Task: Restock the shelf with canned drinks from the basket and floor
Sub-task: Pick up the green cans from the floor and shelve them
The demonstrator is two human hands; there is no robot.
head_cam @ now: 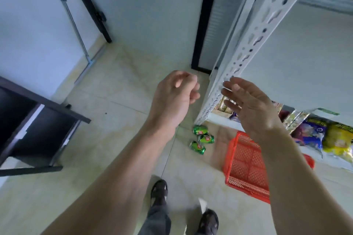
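Forearms: both fill the lower frame nearest the camera, raised at chest height above the floor (118, 86).
Left hand (174, 91): fingers loosely curled inward, grasping nothing.
Right hand (250, 105): fingers spread and released, empty, palm turned toward the left hand, just in front of the shelf upright (254, 44).
Cans (202, 139): three green drink cans lie on their sides on the floor, clustered and touching or nearly so, by the foot of the upright and just left of the basket.
Basket (246, 160): red mesh, on the floor below the right forearm; the visible part looks empty.
Shelf: white slotted frame at right; snack bags (324, 135) sit on a low level.
Feet: dark sandals (159, 191) stand back from the cans.
Judgement: both hands are free, likely readied to bend for the floor cans, the remaining stock in view.
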